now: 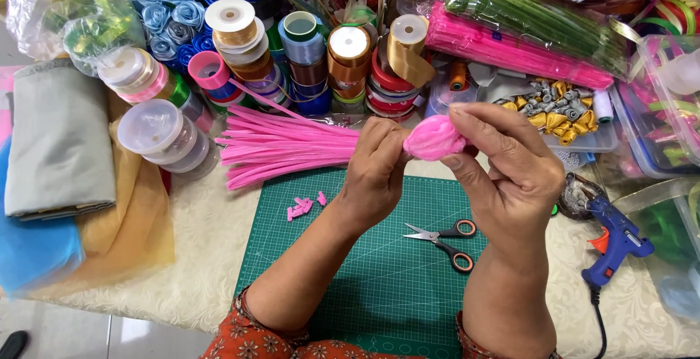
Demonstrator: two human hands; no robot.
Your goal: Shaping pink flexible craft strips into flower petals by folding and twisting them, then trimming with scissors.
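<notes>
Both hands work a pink ball.
Left hand [375, 173] and right hand [510, 166] pinch the pink ball [434, 139] tight above the green mat [379, 271]; scissors [445, 241] lie beneath.

Pink ball [433, 139], gridded green mat [379, 271]

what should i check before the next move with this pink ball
1. Pink ball held by both hands: ok, left hand and right hand pinch it above the mat.
2. Scissors within reach: ok, lying on the mat, blades look closed.
3. Glue gun handy: ok, lies right of the mat; whether hot, cannot tell.
4. Pink stems nearby: ok, bundle lies left of the hands.
5. Pink scraps off the work spot: not ok, bits lie on the mat.
</notes>
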